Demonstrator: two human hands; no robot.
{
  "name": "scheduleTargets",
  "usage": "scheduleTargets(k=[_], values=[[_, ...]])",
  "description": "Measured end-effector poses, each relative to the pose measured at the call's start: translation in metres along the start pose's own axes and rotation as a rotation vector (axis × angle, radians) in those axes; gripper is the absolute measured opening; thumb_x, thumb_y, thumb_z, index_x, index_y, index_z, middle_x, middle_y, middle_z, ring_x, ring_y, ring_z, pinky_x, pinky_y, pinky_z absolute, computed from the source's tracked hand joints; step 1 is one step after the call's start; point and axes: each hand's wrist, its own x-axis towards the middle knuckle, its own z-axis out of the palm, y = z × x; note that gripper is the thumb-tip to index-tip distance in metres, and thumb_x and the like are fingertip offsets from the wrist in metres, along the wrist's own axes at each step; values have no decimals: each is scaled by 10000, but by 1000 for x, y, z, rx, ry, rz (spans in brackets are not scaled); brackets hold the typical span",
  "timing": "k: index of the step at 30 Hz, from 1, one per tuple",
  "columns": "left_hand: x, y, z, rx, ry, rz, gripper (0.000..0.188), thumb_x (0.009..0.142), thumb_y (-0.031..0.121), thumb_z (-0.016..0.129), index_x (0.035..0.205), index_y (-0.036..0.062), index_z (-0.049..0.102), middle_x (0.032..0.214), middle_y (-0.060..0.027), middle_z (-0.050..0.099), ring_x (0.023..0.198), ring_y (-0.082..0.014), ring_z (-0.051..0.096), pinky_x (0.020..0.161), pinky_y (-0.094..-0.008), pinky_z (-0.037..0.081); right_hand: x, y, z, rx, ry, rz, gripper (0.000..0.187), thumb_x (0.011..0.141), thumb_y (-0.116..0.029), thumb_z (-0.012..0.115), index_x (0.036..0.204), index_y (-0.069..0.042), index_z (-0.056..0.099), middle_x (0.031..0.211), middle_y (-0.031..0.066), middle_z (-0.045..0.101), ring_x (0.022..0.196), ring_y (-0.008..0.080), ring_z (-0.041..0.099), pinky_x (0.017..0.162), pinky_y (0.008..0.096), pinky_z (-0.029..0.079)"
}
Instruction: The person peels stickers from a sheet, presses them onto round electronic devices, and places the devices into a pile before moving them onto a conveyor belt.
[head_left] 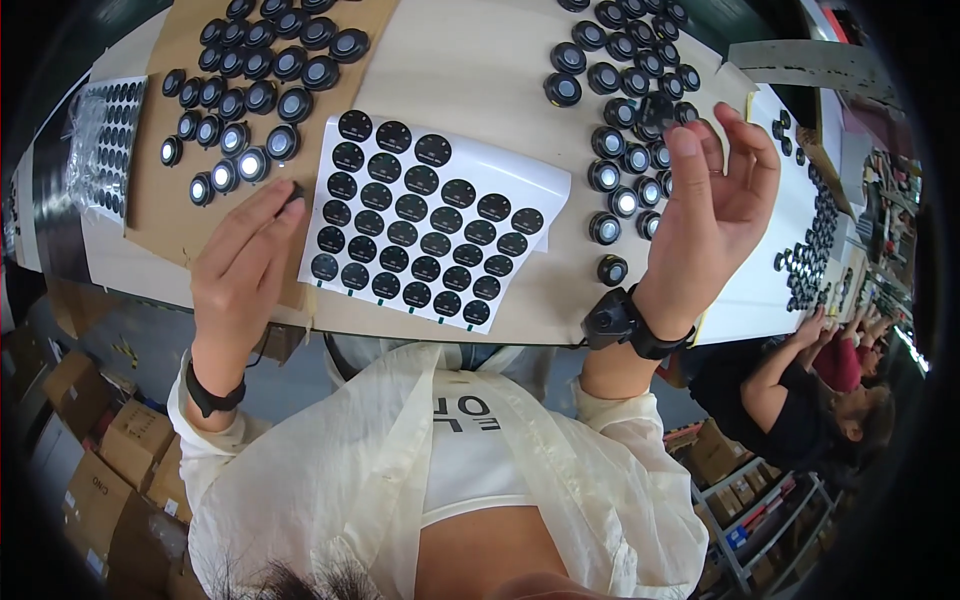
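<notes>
your worktop looks smooth and matt, with dull brown cardboard at the upper left. the white sheet in the middle looks like glossy paper. the round black parts look like plastic with shiny silvery faces. your jacket at the bottom is thin, sheer cloth.

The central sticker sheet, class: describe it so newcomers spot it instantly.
On the pale table, between left hand and right hand, lies a white sheet of round black stickers. Unlike the sheet at far left, its upper-right part is blank.
</notes>
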Motion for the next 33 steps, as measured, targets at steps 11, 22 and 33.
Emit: scheduleTargets(k=[11, 22, 33], values=[[60, 12, -14, 168, -165, 41, 156, 786, -48, 606, 936, -34, 647, 1004, -135, 628, 890, -325, 616, 794, -378, 496, 2, 8, -10, 47, 78, -4, 389, 800, 96, 633, 1137, -34, 489, 1187, 119, 504, 959, 160, 567, 830, 280, 507], [173, 57, 112, 19, -353, 390, 366, 776, 124, 673, 1082, 17, 503, 959, -149, 583, 869, -338, 602, 759, -415, 495, 4, 11, -14, 115, 90, 53, 403, 759, 116, 655, 1102, -22, 494, 1138, 108, 516, 920, 136, 565, 770, 263, 518], [157, 60, 44, -418, -598, 305, 388, 783, -50, 635, 1154, -12, 529, 1026, -147, 603, 896, -223, 639, 758, -316, 522, -1, -3, -12, 350, 107, 173, 430, 712, 170, 653, 1074, 10, 483, 1082, 107, 517, 865, 121, 539, 731, 223, 504]])
